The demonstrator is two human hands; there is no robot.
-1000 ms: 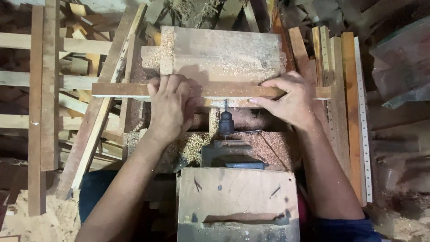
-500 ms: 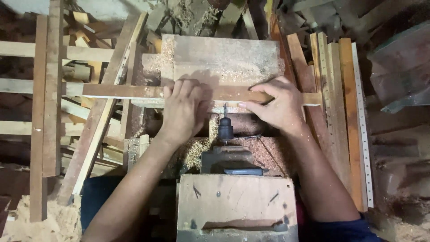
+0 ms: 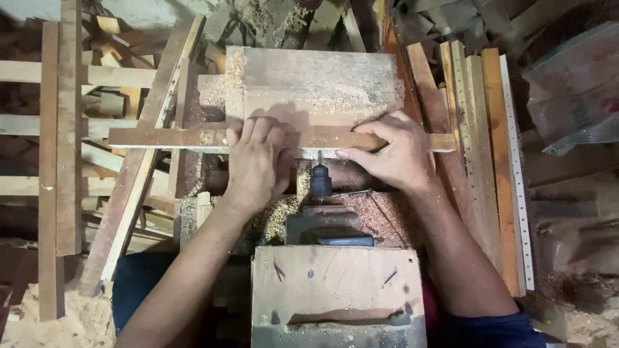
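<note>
Sawdusty bench (image 3: pixel 309 84), both hands (image 3: pixel 258 161) (image 3: pixel 396 158), wood strip (image 3: pixel 167 137) pushed farther from drill bit (image 3: pixel 320 175).

wood strip (image 3: pixel 174 137) middle hidden under left hand (image 3: pixel 258 161), drill bit (image 3: pixel 319 156) tip unseen

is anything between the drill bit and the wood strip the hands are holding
Nothing visible. The left hand and right hand press on the wood strip either side of the drill bit, whose tip points at the strip's near edge with only bare air and sawdust around it.
</note>
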